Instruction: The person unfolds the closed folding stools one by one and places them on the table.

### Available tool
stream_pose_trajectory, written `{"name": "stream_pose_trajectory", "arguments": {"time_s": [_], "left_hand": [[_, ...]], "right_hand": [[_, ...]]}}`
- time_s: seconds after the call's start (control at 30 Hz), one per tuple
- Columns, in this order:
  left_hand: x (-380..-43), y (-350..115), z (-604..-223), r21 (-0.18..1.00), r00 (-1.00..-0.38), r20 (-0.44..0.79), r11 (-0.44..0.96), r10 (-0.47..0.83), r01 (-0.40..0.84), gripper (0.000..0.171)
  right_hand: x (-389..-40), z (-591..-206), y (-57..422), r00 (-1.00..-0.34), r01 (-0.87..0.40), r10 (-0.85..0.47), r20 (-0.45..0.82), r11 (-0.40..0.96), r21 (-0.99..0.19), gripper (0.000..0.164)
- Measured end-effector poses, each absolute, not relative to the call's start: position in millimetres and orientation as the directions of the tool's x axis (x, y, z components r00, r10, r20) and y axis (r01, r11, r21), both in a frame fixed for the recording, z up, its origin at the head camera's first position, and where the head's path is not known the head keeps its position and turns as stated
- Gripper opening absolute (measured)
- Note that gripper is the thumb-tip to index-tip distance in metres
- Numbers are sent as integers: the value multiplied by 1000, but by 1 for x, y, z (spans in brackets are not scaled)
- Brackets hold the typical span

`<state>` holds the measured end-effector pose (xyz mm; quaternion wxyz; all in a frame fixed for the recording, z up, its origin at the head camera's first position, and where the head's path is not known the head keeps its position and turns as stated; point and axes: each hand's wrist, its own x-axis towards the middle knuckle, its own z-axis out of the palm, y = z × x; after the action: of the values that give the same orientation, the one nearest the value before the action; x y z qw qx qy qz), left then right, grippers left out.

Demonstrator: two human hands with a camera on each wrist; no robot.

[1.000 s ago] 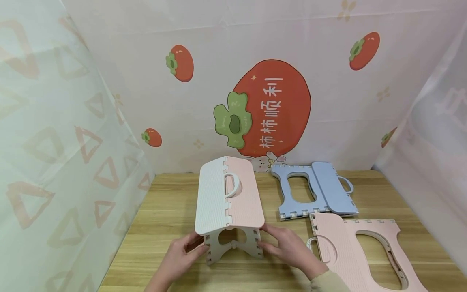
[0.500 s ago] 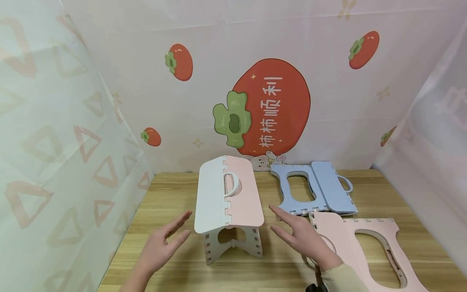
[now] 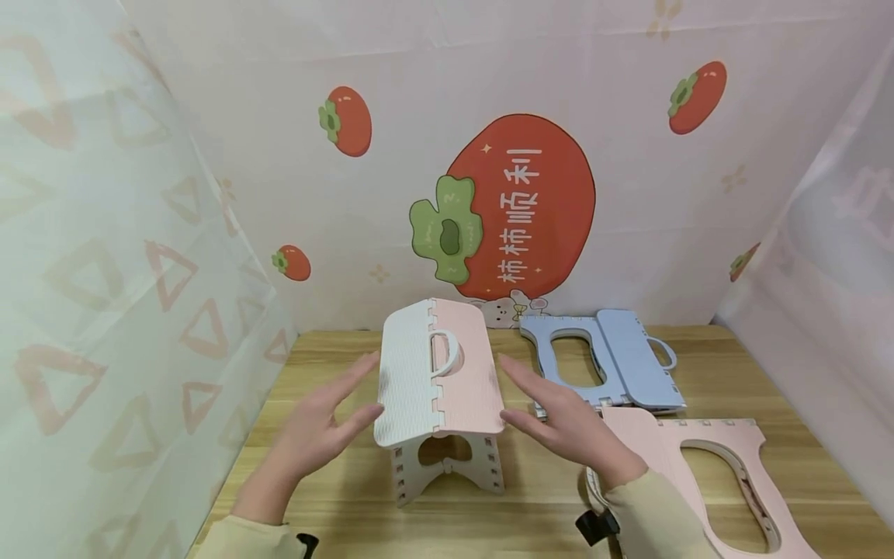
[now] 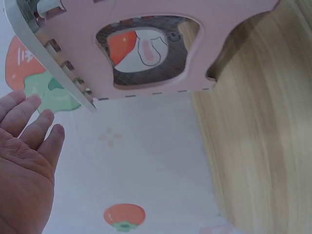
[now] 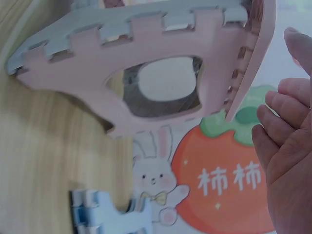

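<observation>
A folding stool (image 3: 408,384) stands on its legs in the middle of the head view. Its top is half white, half pink, and peaks slightly along the centre seam, where a white carrying handle (image 3: 452,353) sticks up. On the white side is my left hand (image 3: 314,427), fingers straight, fingertips right at the top's edge. My right hand (image 3: 569,427) mirrors it along the pink edge, thumb near the front corner. Both wrist views show the stool's pink leg panels (image 4: 219,29) with their oval openings, and straight fingers beside the top. Neither hand grips anything.
A blue folding stool (image 3: 639,357) lies folded flat at the back right of the wooden table (image 3: 335,520). In front of it lies a folded pink stool (image 3: 670,481), partly behind my right sleeve. A printed cloth (image 3: 377,233) hangs behind the table.
Both hands have let go of the stool's lower front sides, drawn apart, then risen and come in beside its top. The stool stays in place.
</observation>
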<state>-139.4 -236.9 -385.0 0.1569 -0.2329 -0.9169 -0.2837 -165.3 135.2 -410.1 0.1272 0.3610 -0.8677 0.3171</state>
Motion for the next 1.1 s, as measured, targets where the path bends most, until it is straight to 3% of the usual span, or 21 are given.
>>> {"name": "stream_pose_trajectory", "arguments": {"time_s": [0.37, 0.63, 1.1], "left_hand": [[-159, -211, -380, 418, -804, 372, 689, 464, 592, 68], [-163, -201, -379, 426, -840, 269, 724, 470, 542, 73], [-162, -197, -384, 415, -850, 260, 742, 458, 527, 72]], "right_hand": [[-175, -390, 108, -693, -717, -614, 377, 532, -451, 76], [-181, -384, 96, -671, -734, -647, 362, 512, -446, 77], [-184, -390, 91, -658, -743, -674, 334, 512, -431, 73]]}}
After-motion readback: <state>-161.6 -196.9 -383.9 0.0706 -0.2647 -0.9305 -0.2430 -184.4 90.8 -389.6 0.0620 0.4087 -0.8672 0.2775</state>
